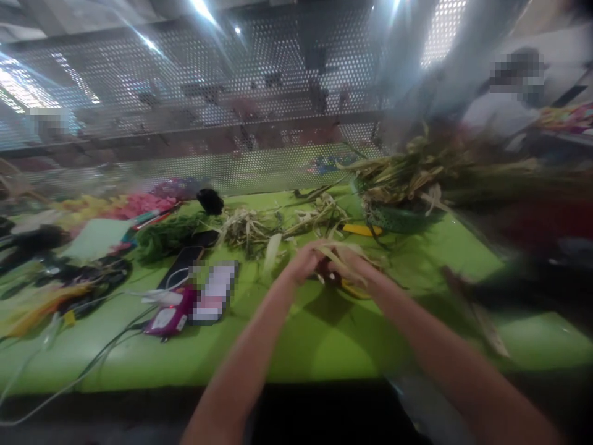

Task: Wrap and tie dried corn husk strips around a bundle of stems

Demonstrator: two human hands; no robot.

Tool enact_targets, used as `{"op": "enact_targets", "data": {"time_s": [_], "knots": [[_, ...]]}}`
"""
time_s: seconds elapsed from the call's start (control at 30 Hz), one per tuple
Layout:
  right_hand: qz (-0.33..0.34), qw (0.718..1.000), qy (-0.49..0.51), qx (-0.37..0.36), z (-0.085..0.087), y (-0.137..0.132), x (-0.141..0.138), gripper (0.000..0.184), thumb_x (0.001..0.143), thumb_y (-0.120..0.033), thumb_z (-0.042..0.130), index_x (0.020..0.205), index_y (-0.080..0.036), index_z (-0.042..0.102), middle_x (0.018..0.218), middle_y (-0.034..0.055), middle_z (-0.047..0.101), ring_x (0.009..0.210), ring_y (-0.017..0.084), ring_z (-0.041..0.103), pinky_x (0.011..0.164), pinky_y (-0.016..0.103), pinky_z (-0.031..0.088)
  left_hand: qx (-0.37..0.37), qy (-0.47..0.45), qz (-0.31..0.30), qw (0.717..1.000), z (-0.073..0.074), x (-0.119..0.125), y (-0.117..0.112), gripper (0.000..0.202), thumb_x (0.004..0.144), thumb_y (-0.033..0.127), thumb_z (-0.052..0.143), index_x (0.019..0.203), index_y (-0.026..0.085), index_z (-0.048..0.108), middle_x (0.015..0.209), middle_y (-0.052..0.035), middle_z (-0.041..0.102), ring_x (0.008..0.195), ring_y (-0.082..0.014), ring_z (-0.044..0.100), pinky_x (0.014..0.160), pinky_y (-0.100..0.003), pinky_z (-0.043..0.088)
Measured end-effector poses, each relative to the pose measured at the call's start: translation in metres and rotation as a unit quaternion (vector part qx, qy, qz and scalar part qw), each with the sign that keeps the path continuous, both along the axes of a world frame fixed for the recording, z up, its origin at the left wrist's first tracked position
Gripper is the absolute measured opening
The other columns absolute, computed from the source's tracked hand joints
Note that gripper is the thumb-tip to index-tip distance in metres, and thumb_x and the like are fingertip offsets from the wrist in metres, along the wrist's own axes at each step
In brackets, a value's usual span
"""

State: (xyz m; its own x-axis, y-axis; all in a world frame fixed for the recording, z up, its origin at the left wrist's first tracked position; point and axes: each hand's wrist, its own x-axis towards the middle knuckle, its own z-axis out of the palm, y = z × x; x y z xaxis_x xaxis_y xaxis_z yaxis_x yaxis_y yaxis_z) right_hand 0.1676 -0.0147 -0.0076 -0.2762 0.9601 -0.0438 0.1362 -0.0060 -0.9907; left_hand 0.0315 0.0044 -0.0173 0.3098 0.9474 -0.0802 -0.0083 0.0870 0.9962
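Close together over the green tabletop [324, 352], my left hand [306, 259] and my right hand [348, 262] are closed on pale dried leaf strips [336, 247]. Blur and the backs of the hands hide most fingertips. Something yellow [356, 289] shows just below my right hand; its kind is unclear. Just beyond my hands lies a yellow-handled tool [362, 229]. To their left, a loose pale strip [272, 253] rests near a heap of dry scraps [245, 228].
A green basket [398, 217] piled with dried stalks [412, 167] stands back right. Left are a phone [215, 293], a purple device [171, 312] with cables, and green fibre [167, 238]. A flat strip [482, 324] lies right. A person [503, 111] sits beyond; a perforated metal panel [241, 93] rises behind.
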Motion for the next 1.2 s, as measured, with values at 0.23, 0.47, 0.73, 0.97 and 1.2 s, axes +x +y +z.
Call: {"op": "enact_targets", "data": {"time_s": [0.23,0.47,0.73,0.97,1.2], "knots": [[0.150,0.986,-0.061,-0.050,-0.012,0.003,-0.006,0.007,0.062,-0.019,0.067,0.065,-0.017,0.061,0.058,-0.0022,0.058,0.051,0.011,0.048,0.050,0.024,0.037,-0.103,-0.228,0.112,0.962,0.015,-0.013,-0.001,0.029,0.076,0.039,0.072,0.071,0.016,0.055,0.059,0.0010,0.056,0.057,-0.0115,0.057,0.057,-0.023,0.047],[0.177,0.970,-0.164,0.009,-0.012,-0.003,-0.006,0.007,0.066,-0.020,0.063,0.072,-0.016,0.061,0.061,-0.0019,0.060,0.054,0.012,0.049,0.051,0.024,0.033,-0.105,-0.257,0.058,0.959,0.026,-0.012,-0.008,0.032,0.083,0.041,0.068,0.074,0.016,0.051,0.050,0.0088,0.035,0.039,-0.0026,0.026,0.040,-0.016,0.023],[0.103,0.982,-0.140,0.075,0.010,0.007,0.012,0.020,0.079,-0.036,0.066,0.081,-0.016,0.067,0.072,0.0021,0.066,0.058,0.013,0.054,0.053,0.024,0.039,-0.083,-0.188,0.072,0.976,0.022,-0.008,-0.008,0.034,0.075,0.043,0.073,0.073,0.015,0.053,0.049,0.0098,0.031,0.037,-0.0007,0.022,0.039,-0.017,0.010],[-0.055,0.995,0.024,0.079,0.028,0.010,0.017,0.031,0.072,-0.033,0.074,0.099,-0.018,0.071,0.081,0.0030,0.071,0.074,0.016,0.063,0.065,0.027,0.050,-0.118,-0.125,-0.024,0.985,0.018,-0.002,-0.015,0.026,0.075,0.026,0.068,0.066,0.018,0.044,0.049,0.0092,0.031,0.038,-0.0015,0.021,0.040,-0.017,0.010],[0.026,0.994,-0.012,0.108,0.024,0.009,0.016,0.022,0.068,-0.035,0.078,0.081,-0.018,0.073,0.080,0.0023,0.070,0.078,0.017,0.063,0.073,0.029,0.051,-0.080,-0.038,0.002,0.996,0.007,0.009,-0.021,0.016,0.065,0.012,0.067,0.077,0.017,0.057,0.058,0.0049,0.050,0.050,-0.0060,0.038,0.050,-0.020,0.033]]}}
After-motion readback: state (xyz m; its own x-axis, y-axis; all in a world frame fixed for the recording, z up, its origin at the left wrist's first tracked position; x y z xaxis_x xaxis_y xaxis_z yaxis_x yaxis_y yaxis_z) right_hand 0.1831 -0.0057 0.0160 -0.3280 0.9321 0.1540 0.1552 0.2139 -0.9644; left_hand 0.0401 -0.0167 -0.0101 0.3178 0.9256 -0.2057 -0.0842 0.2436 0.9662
